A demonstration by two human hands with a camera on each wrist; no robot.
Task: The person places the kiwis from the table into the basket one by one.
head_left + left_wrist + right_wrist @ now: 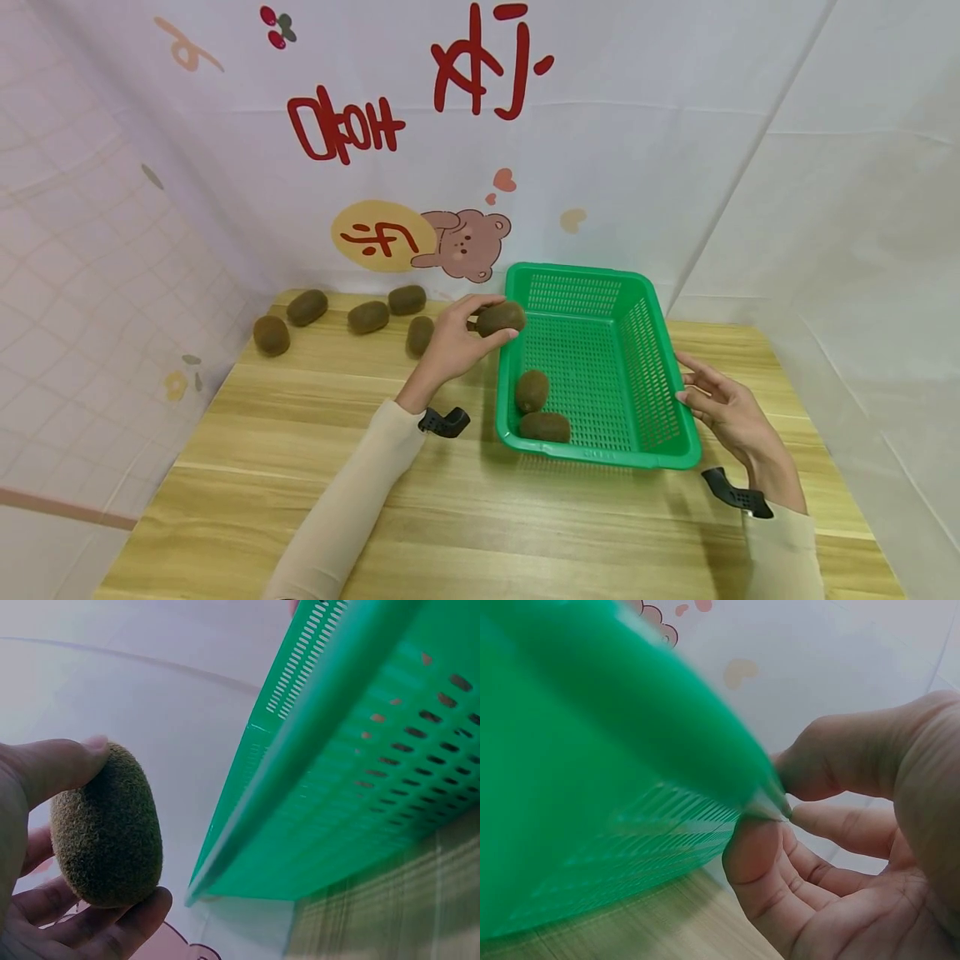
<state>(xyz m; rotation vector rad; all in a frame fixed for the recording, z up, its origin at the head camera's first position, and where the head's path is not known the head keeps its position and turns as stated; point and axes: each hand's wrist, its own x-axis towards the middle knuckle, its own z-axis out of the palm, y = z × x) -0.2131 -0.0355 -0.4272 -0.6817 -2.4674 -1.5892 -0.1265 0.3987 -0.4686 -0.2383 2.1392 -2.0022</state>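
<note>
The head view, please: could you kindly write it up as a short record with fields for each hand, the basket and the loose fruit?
Left hand: holds a kiwi at the basket's left rim, thumb on top, fingers beneath.
Right hand: pinches the right rim of the green basket.
Basket contents: two kiwis near the front left corner.
Loose kiwis: five on the wooden table, to the left of the basket near the backdrop.

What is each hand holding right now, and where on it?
The left hand holds a kiwi around its sides; the right hand pinches the basket by its right rim.
</note>
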